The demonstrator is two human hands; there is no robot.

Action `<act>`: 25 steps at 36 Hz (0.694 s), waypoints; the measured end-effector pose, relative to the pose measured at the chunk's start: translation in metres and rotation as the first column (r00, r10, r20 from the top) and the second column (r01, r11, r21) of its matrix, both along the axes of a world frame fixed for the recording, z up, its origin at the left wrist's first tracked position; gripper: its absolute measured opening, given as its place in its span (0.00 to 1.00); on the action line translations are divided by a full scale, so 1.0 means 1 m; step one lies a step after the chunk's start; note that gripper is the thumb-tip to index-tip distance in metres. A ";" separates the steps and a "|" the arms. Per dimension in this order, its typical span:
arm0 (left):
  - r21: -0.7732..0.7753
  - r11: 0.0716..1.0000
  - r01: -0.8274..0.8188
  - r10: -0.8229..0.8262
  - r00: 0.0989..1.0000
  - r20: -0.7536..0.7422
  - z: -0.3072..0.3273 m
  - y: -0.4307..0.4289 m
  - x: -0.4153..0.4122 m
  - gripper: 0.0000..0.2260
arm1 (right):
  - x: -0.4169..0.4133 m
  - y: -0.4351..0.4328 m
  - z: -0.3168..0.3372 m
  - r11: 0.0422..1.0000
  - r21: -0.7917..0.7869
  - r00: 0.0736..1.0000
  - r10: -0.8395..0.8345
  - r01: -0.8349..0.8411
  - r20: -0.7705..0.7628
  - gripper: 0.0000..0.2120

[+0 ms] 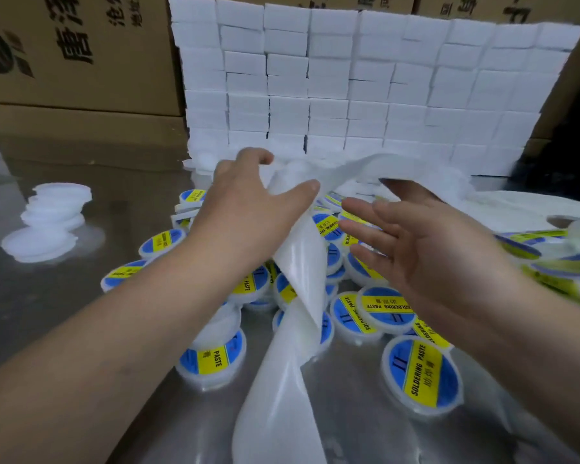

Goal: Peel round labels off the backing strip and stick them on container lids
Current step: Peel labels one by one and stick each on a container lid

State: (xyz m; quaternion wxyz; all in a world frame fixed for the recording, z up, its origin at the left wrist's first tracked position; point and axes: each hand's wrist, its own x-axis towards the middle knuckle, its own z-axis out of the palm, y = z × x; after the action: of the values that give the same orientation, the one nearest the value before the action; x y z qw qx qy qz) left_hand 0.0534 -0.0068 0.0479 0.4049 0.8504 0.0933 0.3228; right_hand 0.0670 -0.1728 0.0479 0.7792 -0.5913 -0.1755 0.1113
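White blocks (349, 95) stacked wall-like at far side. Brown printed cardboard cartons (81, 55) behind them, far left. Shiny metal table (47, 313) underneath.

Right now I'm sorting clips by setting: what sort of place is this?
Probably a packing or warehouse workroom: cardboard cartons, stacked white boxes, and many labelled soldering-paste lids on a steel table.

We log, front to back: backing strip (295, 346) runs from near edge of table (81, 296) up through centre, over labelled lids (419, 376), to our L hand (248, 202), then arcs R above our R hand (426, 249). Labelled lids heaped mid-table, under & btwn both hands, spreading R. Unlabelled lids (52, 219) piled far L, well apart from heap. Small boxes (365, 95) stacked as wall behind heap; cartons (81, 55) behind, L of wall.
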 end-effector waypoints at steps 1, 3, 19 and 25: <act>-0.014 1.000 -0.004 0.004 1.000 0.003 0.000 0.001 0.000 0.29 | 0.000 -0.001 0.000 1.000 -0.011 1.000 -0.001 0.001 0.030 0.18; 0.000 1.000 -0.006 0.006 1.000 -0.023 -0.001 0.002 0.001 0.31 | 0.000 -0.003 0.001 1.000 -0.024 0.997 0.001 0.001 0.078 0.18; -0.620 0.715 0.323 -0.293 0.944 0.153 0.013 -0.012 -0.011 0.11 | -0.015 0.008 -0.021 0.940 -0.168 0.953 -0.280 0.296 0.112 0.10; -0.585 0.723 0.368 -0.297 0.930 0.219 0.014 -0.015 -0.015 0.14 | -0.018 0.013 -0.020 0.947 -0.118 0.954 -0.291 0.299 0.078 0.11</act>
State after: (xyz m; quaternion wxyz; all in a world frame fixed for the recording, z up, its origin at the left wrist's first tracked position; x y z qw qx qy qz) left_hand 0.0386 -0.0220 0.0621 0.7155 0.6548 0.0169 0.2428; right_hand 0.0488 -0.1600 0.0283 0.7420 -0.6627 -0.1010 -0.0131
